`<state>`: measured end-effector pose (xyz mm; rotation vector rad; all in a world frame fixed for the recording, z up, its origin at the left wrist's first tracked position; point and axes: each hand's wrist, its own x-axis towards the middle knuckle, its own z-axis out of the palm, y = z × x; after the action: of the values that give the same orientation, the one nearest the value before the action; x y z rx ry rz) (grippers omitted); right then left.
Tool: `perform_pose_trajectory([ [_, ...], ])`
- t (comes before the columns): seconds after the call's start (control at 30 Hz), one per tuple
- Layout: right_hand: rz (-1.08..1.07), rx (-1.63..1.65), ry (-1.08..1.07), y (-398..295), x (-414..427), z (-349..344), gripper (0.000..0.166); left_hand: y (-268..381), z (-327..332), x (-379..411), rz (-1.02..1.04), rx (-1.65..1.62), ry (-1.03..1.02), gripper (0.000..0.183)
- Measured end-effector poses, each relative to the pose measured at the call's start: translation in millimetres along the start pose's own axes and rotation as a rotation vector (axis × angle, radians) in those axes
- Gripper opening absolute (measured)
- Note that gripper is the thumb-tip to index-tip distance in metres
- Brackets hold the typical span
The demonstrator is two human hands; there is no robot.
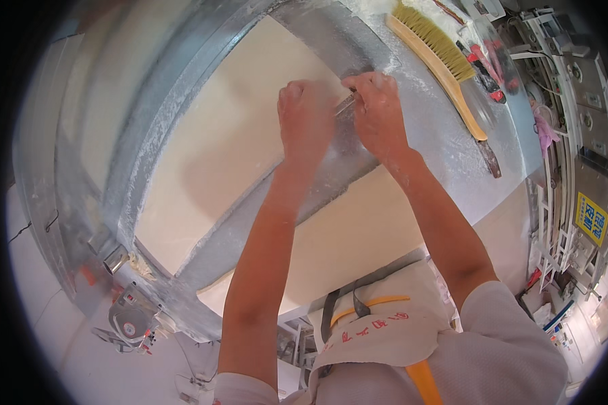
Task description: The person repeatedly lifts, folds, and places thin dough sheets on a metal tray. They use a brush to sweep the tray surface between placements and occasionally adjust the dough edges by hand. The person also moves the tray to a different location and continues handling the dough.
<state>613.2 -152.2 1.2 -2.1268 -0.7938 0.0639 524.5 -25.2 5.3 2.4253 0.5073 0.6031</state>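
Observation:
A large sheet of pale rolled dough (223,147) lies on the flour-dusted metal worktop (334,136). My left hand (306,114), slightly blurred, is over the right end of this sheet with its fingers curled; whether it grips anything is hidden. Just to the right, my right hand (380,109) is pinched on a thin, narrow tool (345,104) that slants toward my left hand. Its exact kind cannot be made out. Closer to my body, a second dough strip (354,223) runs along the worktop's front edge, with a bare metal gap separating it from the large sheet.
At the right lie a wooden-handled bench brush (435,61), red-handled tools (486,71) and a dark flat tool handle (489,159). Loose flour (365,7) covers the far edge. A metal machine (131,316) stands at lower left; racks (557,167) line the right.

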Motion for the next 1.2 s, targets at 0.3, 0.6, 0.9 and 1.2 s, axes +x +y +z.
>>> perform_pose_trajectory([
  [0.3,0.06,0.135,-0.052,-7.4,8.9,-3.1,0.026,5.4,1.1,5.7,0.0,0.013,-0.023,0.037],
  [0.6,0.28,0.314,-0.09,-15.9,15.4,-6.7,0.02,10.7,-5.0,11.7,-0.155,-0.097,-0.047,0.022],
  [0.9,0.366,0.363,-0.076,-28.4,18.6,-13.2,0.017,5.7,-26.3,27.6,-0.523,-0.373,-0.043,0.011],
  [1.2,0.682,0.927,-0.632,-53.5,117.7,17.7,0.052,29.0,-64.7,20.5,-0.261,-0.296,0.184,0.01],
])
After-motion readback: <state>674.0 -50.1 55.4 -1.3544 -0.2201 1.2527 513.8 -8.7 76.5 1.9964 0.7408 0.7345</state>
